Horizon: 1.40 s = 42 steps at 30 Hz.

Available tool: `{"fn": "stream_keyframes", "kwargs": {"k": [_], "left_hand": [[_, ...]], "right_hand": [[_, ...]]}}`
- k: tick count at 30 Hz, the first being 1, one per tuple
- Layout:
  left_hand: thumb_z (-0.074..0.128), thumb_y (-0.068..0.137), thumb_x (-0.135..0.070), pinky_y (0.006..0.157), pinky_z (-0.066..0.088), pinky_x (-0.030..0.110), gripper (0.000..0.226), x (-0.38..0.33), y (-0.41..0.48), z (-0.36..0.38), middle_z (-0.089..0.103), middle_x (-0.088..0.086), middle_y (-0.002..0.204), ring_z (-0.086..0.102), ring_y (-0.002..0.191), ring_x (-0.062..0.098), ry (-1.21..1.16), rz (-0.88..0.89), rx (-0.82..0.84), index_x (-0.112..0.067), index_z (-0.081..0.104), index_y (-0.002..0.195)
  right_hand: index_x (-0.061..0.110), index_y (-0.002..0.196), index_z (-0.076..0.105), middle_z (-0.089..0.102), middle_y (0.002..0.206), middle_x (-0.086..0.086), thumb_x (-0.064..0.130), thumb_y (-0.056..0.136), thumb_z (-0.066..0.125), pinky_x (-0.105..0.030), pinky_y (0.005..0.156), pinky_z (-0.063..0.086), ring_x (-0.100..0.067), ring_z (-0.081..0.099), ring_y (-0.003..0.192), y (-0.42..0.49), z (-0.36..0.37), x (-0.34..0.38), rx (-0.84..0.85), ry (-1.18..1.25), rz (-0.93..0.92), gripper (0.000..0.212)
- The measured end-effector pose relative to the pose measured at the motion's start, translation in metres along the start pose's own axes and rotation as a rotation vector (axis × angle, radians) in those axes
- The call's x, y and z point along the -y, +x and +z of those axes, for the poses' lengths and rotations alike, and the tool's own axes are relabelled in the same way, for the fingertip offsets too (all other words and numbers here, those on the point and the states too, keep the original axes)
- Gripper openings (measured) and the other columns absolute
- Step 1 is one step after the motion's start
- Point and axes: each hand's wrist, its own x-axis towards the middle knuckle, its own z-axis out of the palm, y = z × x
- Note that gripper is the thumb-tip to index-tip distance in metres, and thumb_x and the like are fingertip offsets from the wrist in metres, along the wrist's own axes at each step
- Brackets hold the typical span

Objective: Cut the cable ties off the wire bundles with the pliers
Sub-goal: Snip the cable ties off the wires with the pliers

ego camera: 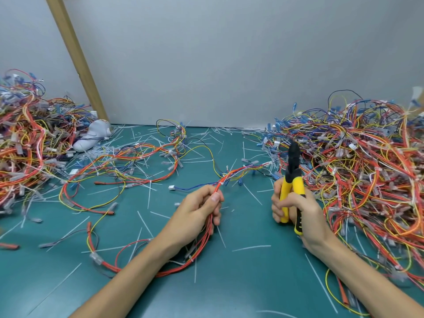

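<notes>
Most of the upper view is being filled by a grey wall (229,53), and the lower part is being covered by a green table mat (247,283). Two tangled heaps of wire bundles are being borne by the mat: the right heap (367,161) beside the right forearm, and the left heap (25,145) at the far left edge. A wooden strip (75,56) is being propped against the wall behind the left heap. Between the heaps, a loose bundle (137,157) is being displayed sprawled over the mat. A red wire bundle (231,174) is being pinched by the left hand (197,210) between thumb and curled fingers near the middle; it is being stretched toward the right heap, and a white cable tie (222,182) is being shown round it just beyond the thumb. The yellow handles of the pliers (292,180) are being gripped by the curled fingers of the right hand (300,214), with the black head being pointed upward, apart from the held bundle. A white object (91,136) is being supported at the wall's foot by the left heap. Cut cable ties (251,247) are being shown scattered over the mat.
</notes>
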Motion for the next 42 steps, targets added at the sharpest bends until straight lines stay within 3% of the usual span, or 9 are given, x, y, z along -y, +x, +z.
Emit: {"fn": "stream_keyframes", "kwargs": {"k": [2,4,10,16,23,42], "left_hand": [[0.04,0.103,-0.013,0.045,0.042,0.022,0.017,-0.0012,-0.0001,-0.0002,0.048,-0.009,0.064,0.051,0.057,0.012,-0.022,-0.007,0.001,-0.01,0.05,0.09],[0.04,0.103,-0.012,0.045,0.042,0.022,0.017,-0.0022,-0.0002,0.0001,0.048,-0.008,0.064,0.051,0.057,0.012,-0.028,-0.008,-0.002,-0.01,0.05,0.09],[0.04,0.103,-0.012,0.044,0.042,0.022,0.017,-0.0046,-0.0007,0.0003,0.047,-0.007,0.064,0.051,0.056,0.012,-0.046,-0.021,-0.002,-0.008,0.05,0.09],[0.04,0.102,-0.011,0.043,0.041,0.022,0.017,-0.0069,-0.0005,0.0001,0.047,-0.005,0.063,0.05,0.055,0.012,-0.091,-0.032,0.001,-0.007,0.051,0.09],[0.04,0.103,-0.012,0.044,0.041,0.021,0.017,-0.0069,-0.0003,-0.0018,0.048,-0.006,0.063,0.05,0.055,0.012,-0.127,-0.045,-0.003,-0.006,0.051,0.091],[0.045,0.101,-0.013,0.046,0.043,0.021,0.018,-0.0068,0.001,-0.0063,0.051,-0.002,0.066,0.052,0.057,0.013,-0.154,-0.068,0.008,-0.008,0.055,0.086]], "right_hand": [[0.004,0.089,0.053,0.048,0.071,-0.016,0.009,0.065,0.046,-0.037,0.057,0.047,-0.026,0.047,0.062,0.0009,-0.0031,0.0002,0.009,0.082,-0.018,0.026],[0.003,0.089,0.052,0.051,0.071,-0.018,0.012,0.065,0.043,-0.038,0.058,0.051,-0.027,0.051,0.062,0.0023,-0.0059,0.0019,0.017,0.159,0.019,0.027],[0.012,0.073,0.04,0.028,0.06,-0.006,0.011,0.058,0.039,-0.029,0.042,0.029,-0.017,0.025,0.046,0.0025,-0.0043,0.007,0.005,0.262,0.107,0.016],[0.009,0.08,0.043,0.038,0.064,-0.01,0.011,0.054,0.043,-0.032,0.049,0.036,-0.021,0.035,0.052,0.0046,-0.0043,0.0053,0.025,0.247,0.102,0.025],[0.013,0.071,0.039,0.018,0.064,-0.003,0.008,0.054,0.041,-0.029,0.046,0.015,-0.014,0.018,0.048,0.0012,-0.003,0.0085,0.016,0.23,0.105,0.019],[0.012,0.074,0.037,0.021,0.062,-0.002,0.006,0.056,0.042,-0.024,0.044,0.019,-0.014,0.017,0.05,0.0025,-0.0012,0.0079,0.008,0.144,0.094,0.02]]}}
